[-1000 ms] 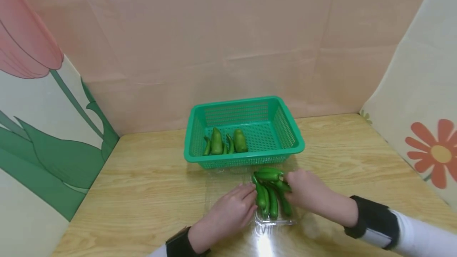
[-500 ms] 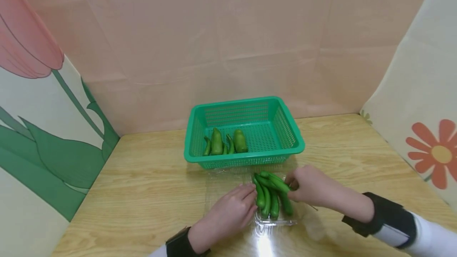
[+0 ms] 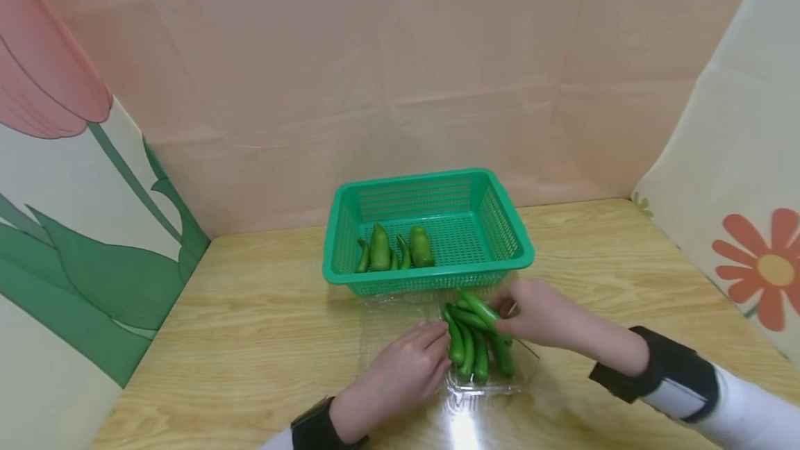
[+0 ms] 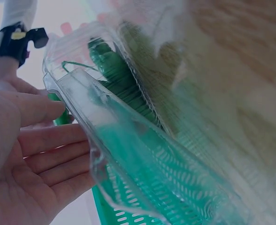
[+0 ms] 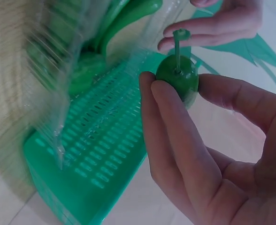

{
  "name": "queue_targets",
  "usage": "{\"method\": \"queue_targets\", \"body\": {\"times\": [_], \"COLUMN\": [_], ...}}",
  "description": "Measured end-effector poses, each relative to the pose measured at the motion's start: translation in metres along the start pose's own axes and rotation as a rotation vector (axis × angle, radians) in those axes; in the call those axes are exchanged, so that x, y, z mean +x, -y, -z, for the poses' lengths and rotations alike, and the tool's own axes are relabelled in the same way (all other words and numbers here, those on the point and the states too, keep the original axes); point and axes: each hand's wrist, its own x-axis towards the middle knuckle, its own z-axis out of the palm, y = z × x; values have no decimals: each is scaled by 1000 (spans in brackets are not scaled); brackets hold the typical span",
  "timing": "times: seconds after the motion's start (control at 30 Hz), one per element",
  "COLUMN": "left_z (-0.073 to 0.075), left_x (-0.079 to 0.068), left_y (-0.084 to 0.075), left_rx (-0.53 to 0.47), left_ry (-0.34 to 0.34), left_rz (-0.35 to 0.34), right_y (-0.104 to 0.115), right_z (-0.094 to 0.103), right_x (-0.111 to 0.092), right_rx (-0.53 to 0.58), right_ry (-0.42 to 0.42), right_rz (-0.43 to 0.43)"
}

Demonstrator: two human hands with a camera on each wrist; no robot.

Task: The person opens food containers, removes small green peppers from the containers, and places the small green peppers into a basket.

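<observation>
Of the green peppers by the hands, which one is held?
The uppermost pepper, pinched by the right hand, its stem sticking out; the other peppers lie in the clear container, outside that grip.

I see plain white sleeves (image 3: 756,401) left and right, broad black wristbands (image 3: 671,358) at sleeve ends, small yellowish patch (image 4: 19,35) and dark blocky attachment (image 4: 37,38) on right one.

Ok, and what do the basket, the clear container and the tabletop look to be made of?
Basket: likely moulded plastic, green with a slight sheen; regular slots run through it.
Clear container: probably thin, glossy plastic; the basket shows through it in the left wrist view, and its edges catch highlights.
Tabletop: wood grain, with a glossy reflection; solid wood or printed laminate, I can't tell.
</observation>
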Motion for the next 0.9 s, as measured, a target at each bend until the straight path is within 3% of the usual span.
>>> {"method": "queue_targets", "body": {"times": [0.3,0.9], "left_z": [1,1], "left_x": [0,1], "left_y": [0,1], "left_rx": [-10,-5], "left_ry": [20,-7], "left_rz": [6,-10], "right_y": [9,17], "right_z": [8,27], "right_x": [10,35], "right_rx": [20,-32], "right_ry": [-5,-82], "right_rz": [-15,-15]}}
